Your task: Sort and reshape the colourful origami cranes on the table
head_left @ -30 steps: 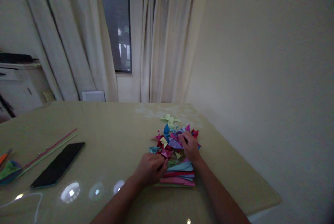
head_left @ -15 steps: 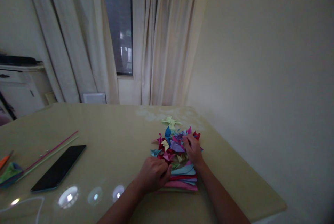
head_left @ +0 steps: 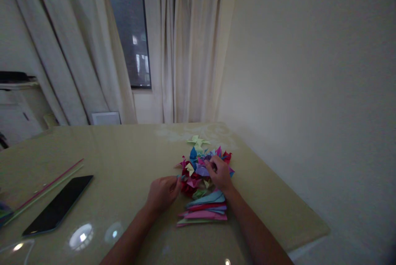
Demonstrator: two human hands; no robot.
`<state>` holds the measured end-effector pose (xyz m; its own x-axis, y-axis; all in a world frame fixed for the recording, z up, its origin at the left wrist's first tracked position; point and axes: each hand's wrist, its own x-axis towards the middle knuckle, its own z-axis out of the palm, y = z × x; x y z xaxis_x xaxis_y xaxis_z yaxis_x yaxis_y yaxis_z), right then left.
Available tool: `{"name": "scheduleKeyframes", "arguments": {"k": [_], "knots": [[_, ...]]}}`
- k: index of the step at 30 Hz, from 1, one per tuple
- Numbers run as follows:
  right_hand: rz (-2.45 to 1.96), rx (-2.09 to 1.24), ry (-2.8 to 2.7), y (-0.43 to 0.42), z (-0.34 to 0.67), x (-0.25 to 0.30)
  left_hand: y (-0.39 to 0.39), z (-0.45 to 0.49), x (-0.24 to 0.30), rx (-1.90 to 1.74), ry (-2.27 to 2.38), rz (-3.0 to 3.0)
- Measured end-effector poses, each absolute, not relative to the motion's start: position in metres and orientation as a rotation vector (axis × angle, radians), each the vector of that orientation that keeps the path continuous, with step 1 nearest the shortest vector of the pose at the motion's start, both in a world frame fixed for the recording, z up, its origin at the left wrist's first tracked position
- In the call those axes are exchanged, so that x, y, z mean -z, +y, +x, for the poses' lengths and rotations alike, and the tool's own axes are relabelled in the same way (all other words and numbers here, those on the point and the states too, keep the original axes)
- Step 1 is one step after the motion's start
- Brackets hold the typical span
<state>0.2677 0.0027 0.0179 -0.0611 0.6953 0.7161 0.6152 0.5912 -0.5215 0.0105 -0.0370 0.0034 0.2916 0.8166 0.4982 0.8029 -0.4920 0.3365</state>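
Note:
A heap of folded paper cranes (head_left: pixel 201 166) in red, blue, purple and pink lies on the table (head_left: pixel 130 162), on top of a stack of coloured paper sheets (head_left: pixel 204 211). My left hand (head_left: pixel 162 193) is at the heap's left edge, its fingers pinching a small blue-green crane. My right hand (head_left: pixel 218 172) rests on the heap's right side with its fingers curled into the cranes. A pale green crane (head_left: pixel 197 140) sits apart behind the heap.
A black phone (head_left: pixel 58 209) lies at the left, with two thin sticks (head_left: pixel 49 186), pink and green, beside it. A white cable (head_left: pixel 15 248) curls at the near left corner. The wall stands close on the right, and curtains hang behind the table.
My left hand has moved left off the paper stack to the heap's left edge, which uncovers the sheets. My right hand stays on the heap. The view has shifted a little.

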Motion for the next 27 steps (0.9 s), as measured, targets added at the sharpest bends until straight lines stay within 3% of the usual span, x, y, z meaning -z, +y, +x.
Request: {"name": "scheduleKeyframes", "arguments": {"k": [27], "knots": [[-1.125, -0.067, -1.627, 0.006, 0.274, -0.013, -0.043, 0.024, 0.004, -0.886, 1.376, 2.602]]}}
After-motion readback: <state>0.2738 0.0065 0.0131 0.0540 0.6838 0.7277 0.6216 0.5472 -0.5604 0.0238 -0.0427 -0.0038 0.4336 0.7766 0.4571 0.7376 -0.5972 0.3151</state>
